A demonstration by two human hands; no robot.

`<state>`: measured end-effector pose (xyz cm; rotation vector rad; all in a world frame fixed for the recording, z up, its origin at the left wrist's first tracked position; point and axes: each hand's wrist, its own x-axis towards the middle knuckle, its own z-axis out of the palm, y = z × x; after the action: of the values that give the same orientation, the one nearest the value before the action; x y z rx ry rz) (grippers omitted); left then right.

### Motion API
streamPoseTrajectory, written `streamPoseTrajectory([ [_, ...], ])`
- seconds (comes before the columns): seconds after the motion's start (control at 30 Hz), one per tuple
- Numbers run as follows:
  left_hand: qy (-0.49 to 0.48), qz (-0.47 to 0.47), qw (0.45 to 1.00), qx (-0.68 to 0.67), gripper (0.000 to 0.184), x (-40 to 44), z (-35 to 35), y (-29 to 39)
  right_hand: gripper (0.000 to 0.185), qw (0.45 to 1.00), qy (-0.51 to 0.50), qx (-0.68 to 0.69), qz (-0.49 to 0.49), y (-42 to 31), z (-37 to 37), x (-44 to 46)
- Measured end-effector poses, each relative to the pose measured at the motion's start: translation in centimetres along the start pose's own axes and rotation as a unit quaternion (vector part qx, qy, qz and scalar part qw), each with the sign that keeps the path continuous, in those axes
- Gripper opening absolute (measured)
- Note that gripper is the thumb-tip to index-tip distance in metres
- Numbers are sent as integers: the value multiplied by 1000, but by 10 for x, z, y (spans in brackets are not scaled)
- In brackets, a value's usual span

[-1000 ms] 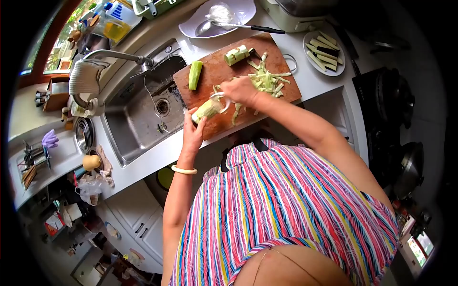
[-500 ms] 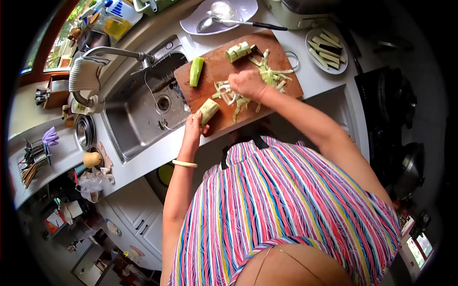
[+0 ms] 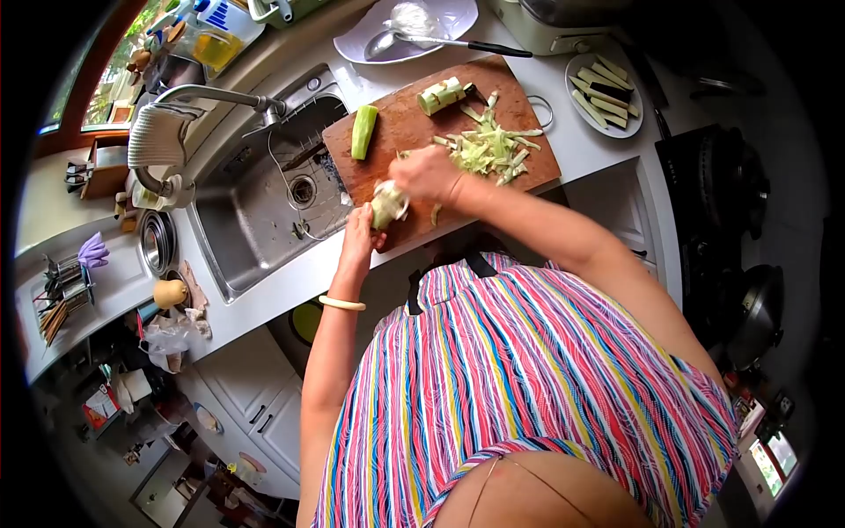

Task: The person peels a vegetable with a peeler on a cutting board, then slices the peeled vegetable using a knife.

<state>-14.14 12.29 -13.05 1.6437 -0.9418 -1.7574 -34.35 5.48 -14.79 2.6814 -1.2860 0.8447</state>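
My left hand (image 3: 356, 233) is closed around a pale-green celtuce piece (image 3: 380, 218) at the near left edge of the wooden cutting board (image 3: 407, 114). My right hand (image 3: 429, 174) grips a white peeler (image 3: 398, 195), blurred by motion, against the upper end of that piece. Its handle is mostly hidden in my fingers. A smooth, bright-green peeled piece (image 3: 363, 132) lies at the board's left. Toward the far edge rests a thicker celtuce piece (image 3: 441, 96) with ringed skin. Pale-green peelings (image 3: 491, 151) are heaped on the board's right half.
Left of the board is a steel sink (image 3: 255, 238) with a faucet (image 3: 211, 95). Behind it sits a whitish dish (image 3: 352, 44) with a ladle (image 3: 440, 40) across it. A plate (image 3: 625, 130) of cut strips stands right, near the dark stove (image 3: 704, 185).
My right hand with the peeler has moved left from the peelings onto the held celtuce piece. The peelings now lie gathered farther right. My left hand has barely moved.
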Motion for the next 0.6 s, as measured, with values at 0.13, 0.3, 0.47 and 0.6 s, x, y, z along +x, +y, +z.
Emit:
streamPoseTrajectory([
  [0.13,13,-5,1000,-15,32,-2,-9,-5,19,991,-112,-36,58,31,19,-29],
  [0.3,-12,-29,997,-70,34,-2,2,-3,20,997,44,56,33,-1,-3,-2],
  [0.47,47,23,993,105,36,-2,-16,-11,22,983,-123,-96,100,54,6,-29],
  [0.6,134,236,823,499,36,1,-14,-15,21,976,59,54,202,63,-37,-11],
])
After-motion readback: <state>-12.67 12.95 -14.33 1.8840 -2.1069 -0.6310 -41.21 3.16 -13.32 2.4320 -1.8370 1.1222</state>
